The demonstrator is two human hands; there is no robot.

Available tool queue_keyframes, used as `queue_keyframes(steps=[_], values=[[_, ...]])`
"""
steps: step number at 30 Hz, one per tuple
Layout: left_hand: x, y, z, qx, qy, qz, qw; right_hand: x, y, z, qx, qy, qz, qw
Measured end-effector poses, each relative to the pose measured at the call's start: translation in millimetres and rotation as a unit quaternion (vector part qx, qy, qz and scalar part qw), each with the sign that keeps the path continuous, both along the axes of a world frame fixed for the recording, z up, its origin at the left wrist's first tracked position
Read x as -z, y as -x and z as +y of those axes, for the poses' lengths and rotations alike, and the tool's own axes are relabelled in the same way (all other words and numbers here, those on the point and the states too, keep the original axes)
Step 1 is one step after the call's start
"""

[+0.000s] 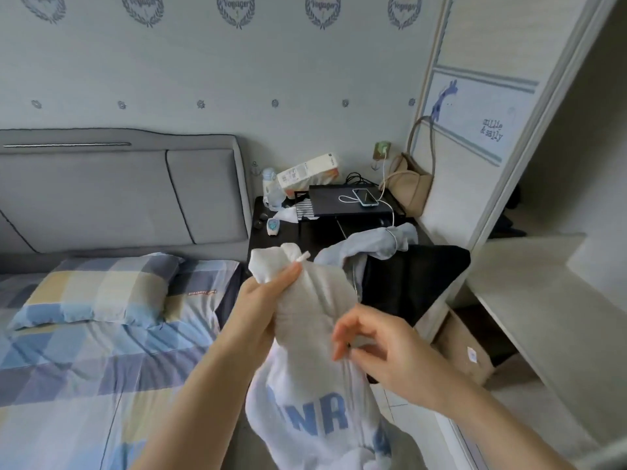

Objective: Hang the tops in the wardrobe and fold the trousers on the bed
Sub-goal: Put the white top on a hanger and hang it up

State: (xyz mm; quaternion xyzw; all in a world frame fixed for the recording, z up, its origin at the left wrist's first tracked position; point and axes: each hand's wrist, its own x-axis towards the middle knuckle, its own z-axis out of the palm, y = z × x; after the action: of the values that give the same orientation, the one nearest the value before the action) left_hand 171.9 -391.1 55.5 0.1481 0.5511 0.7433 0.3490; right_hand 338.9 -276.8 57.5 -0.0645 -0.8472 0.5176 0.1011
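A white top (305,378) with blue letters hangs in front of me, bunched up over a white hanger whose tip (303,257) pokes out at its upper end. My left hand (261,300) pinches the top near that tip. My right hand (376,347) grips a fold of the same top lower down. Behind them a light blue garment (376,245) and a black garment (410,279) lie heaped on the dark bedside table. The bed (84,368) with checked blue and yellow sheets is on the left. The open wardrobe (556,259) stands on the right.
The bedside table (271,239) carries a black box, a phone (365,197) on a charging cable, a bottle and a carton. A beige bag (410,184) hangs by the wardrobe side. A cardboard box (464,351) sits on the floor. A checked pillow (101,286) lies below the grey headboard.
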Motion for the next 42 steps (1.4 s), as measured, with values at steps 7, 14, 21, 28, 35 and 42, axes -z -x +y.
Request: queue_keyframes(steps=[7,14,21,28,35,42], values=[[8,-61,49,0.126,0.026,0.029,0.991,48,-45,59,0.258,0.127,-0.044,0.957],[5,-102,88,0.28,-0.015,-0.022,0.96,90,-76,99,0.336,0.17,-0.167,0.911],[16,-98,122,0.32,-0.067,-0.025,0.945,129,-111,105,0.37,0.403,-0.201,0.813],[29,-75,177,0.38,0.022,0.07,0.922,120,-138,124,0.664,0.244,-0.06,0.705],[91,-38,252,0.445,0.197,0.094,0.869,51,-139,135,0.766,0.139,0.135,0.613],[127,-47,319,0.446,0.346,0.351,0.747,49,-107,141,0.825,0.082,0.165,0.534]])
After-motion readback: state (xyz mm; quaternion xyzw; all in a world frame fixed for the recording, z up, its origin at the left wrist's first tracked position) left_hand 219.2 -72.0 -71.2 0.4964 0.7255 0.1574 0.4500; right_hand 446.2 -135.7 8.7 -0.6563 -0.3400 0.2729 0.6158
